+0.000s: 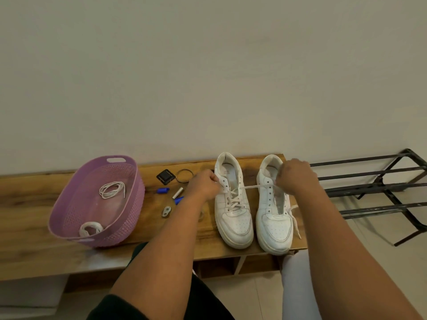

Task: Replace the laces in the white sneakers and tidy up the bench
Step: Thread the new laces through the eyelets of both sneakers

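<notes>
Wooden bench vs plain wall, two sneakers side by side. Left hand & right hand each pinch a lace end, pulled taut across left sneaker. Even tension both ends, probably, then next eyelets.

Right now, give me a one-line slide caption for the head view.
Both hands, left hand and right hand, pull a white lace taut across the left sneaker beside a purple basket.
</notes>
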